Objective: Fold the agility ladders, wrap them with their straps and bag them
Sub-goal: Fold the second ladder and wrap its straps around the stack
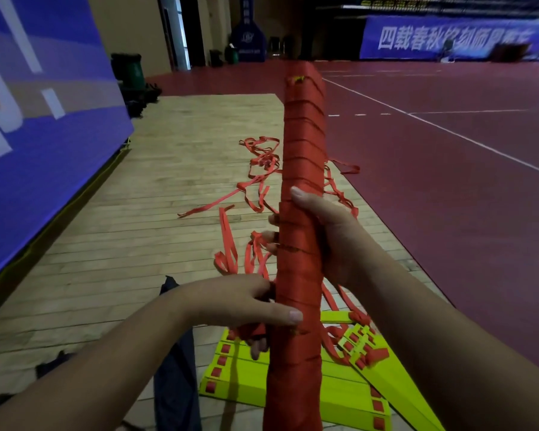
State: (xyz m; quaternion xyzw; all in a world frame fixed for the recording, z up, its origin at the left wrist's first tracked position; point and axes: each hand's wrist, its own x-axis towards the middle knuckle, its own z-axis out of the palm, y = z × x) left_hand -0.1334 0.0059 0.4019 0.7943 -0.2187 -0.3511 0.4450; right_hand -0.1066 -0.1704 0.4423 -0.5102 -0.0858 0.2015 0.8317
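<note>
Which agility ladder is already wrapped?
The bundle held up by the left hand and right hand, wound in red strap. The yellow ladder on the floor lies unwrapped, its straps loose.

The wrapped bundle (299, 275) runs off the bottom edge, hiding the right fingers.

Floor below me: wooden plank floor (106, 244) bears tangled red straps (263, 160), stacked yellow ladder rungs (246, 384) and dark fabric (175, 384); red court floor (448, 181) adjoins at my right.
</note>
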